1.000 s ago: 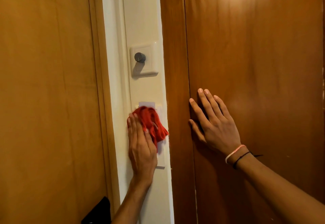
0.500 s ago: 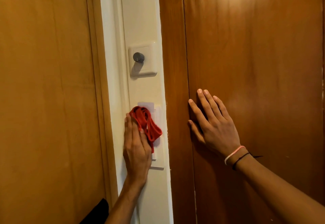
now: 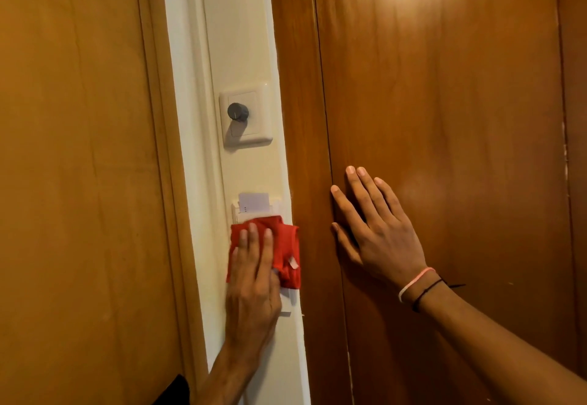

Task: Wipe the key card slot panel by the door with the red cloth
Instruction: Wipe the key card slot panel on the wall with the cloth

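Fingers of the left hand (image 3: 252,280) lie flat and extended over the red cloth (image 3: 279,252), pressing it against the key card slot panel (image 3: 254,210) on the narrow cream wall strip (image 3: 241,39). The hand does not grip the cloth; it pins it with an open palm, fingertips pointing toward 12 o'clock. The cloth is bunched, covers the middle of the panel, and spills past the strip's edge toward 3 o'clock, where a small white tag (image 3: 293,263) shows on it. Above the cloth, the panel's top edge stays bare, with a white card (image 3: 254,202) standing upright in the slot. A corner of the panel's lower end peeks out beside the hand's knuckles at about 5 o'clock from the cloth.

At 12 o'clock from the panel sits a white switch plate (image 3: 246,115) with 1 dark round knob (image 3: 237,111).

The right hand (image 3: 378,233) is open and empty, spread flat against the dark wooden door (image 3: 444,86), at 3 o'clock from the cloth and apart from it. 2 bands, 1 pink (image 3: 414,282) and 1 black (image 3: 427,293), circle its wrist. A lighter wooden panel (image 3: 73,150) fills the side at 9 o'clock.
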`<action>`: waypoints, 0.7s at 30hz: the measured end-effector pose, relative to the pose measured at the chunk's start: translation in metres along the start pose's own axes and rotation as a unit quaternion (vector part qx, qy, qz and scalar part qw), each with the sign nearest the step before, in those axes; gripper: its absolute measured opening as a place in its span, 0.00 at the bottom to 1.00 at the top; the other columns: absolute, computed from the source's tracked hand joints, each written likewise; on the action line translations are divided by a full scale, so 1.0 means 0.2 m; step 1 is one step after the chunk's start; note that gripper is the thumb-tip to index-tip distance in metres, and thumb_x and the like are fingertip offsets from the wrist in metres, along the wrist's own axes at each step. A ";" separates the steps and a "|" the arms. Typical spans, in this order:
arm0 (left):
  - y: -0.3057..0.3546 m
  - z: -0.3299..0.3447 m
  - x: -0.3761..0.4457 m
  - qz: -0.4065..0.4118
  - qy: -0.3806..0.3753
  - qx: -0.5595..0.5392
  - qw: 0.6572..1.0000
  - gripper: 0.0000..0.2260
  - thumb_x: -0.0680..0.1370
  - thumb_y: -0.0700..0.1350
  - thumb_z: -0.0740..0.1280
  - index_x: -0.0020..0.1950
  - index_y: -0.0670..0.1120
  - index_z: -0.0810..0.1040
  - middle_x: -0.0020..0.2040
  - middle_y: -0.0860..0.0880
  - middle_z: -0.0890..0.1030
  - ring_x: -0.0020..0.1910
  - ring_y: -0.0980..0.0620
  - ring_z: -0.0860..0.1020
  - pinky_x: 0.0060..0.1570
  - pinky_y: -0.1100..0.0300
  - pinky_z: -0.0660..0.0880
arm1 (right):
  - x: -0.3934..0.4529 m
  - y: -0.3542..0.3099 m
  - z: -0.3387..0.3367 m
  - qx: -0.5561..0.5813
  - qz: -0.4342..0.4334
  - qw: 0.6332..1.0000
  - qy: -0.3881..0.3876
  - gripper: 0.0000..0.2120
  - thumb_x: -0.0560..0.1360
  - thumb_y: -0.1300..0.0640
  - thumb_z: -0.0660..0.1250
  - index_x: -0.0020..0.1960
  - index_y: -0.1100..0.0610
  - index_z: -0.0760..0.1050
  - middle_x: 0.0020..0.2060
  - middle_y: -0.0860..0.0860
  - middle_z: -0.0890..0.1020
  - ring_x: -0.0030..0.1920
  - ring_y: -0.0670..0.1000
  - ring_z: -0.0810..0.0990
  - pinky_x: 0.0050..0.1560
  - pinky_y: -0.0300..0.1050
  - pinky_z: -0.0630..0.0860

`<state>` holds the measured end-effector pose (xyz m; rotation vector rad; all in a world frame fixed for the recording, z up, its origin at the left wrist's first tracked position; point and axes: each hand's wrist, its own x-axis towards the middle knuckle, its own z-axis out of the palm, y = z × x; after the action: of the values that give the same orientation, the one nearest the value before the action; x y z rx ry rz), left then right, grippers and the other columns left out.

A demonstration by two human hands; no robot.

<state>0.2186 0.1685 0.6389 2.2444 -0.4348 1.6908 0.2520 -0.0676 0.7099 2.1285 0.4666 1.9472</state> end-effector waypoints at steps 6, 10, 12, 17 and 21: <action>-0.03 -0.04 0.13 -0.164 0.047 -0.037 0.985 0.27 0.82 0.57 0.46 0.78 0.45 0.53 0.78 0.42 0.59 0.77 0.42 0.56 0.69 0.36 0.67 | -0.01 0.00 -0.01 0.001 -0.004 1.000 -0.004 0.30 0.85 0.42 0.54 0.82 0.56 0.61 0.82 0.62 0.60 0.83 0.61 0.58 0.82 0.59 0.59; 0.05 0.05 -0.01 0.054 -0.013 0.026 0.998 0.25 0.83 0.54 0.47 0.77 0.43 0.57 0.77 0.40 0.62 0.77 0.39 0.56 0.70 0.36 0.65 | 0.00 0.00 -0.02 0.002 -0.008 1.000 0.010 0.29 0.85 0.43 0.55 0.81 0.57 0.62 0.82 0.63 0.61 0.83 0.62 0.59 0.82 0.59 0.59; 0.02 0.03 0.04 -0.067 0.023 -0.028 0.997 0.25 0.83 0.55 0.48 0.78 0.46 0.55 0.78 0.42 0.59 0.78 0.43 0.54 0.72 0.39 0.63 | -0.01 0.00 -0.02 0.002 -0.012 1.000 0.007 0.29 0.85 0.42 0.55 0.81 0.57 0.63 0.81 0.63 0.61 0.83 0.62 0.59 0.82 0.59 0.59; 0.05 0.03 -0.03 -0.016 0.011 -0.006 1.000 0.24 0.83 0.52 0.49 0.78 0.45 0.52 0.77 0.40 0.59 0.78 0.41 0.54 0.71 0.37 0.63 | -0.01 0.00 -0.01 0.007 -0.007 1.000 0.003 0.29 0.85 0.42 0.55 0.81 0.56 0.63 0.82 0.63 0.61 0.83 0.62 0.58 0.83 0.59 0.58; -0.03 0.01 0.03 -0.176 0.050 -0.065 0.981 0.23 0.83 0.50 0.51 0.78 0.46 0.53 0.78 0.44 0.58 0.78 0.45 0.55 0.70 0.38 0.66 | 0.00 0.00 -0.02 0.004 -0.011 1.000 0.000 0.29 0.85 0.42 0.54 0.81 0.56 0.63 0.81 0.63 0.61 0.83 0.62 0.59 0.83 0.59 0.58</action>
<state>0.2255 0.1731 0.6440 1.9920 -0.1088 1.5341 0.2476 -0.0673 0.7090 2.1187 0.4974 1.9366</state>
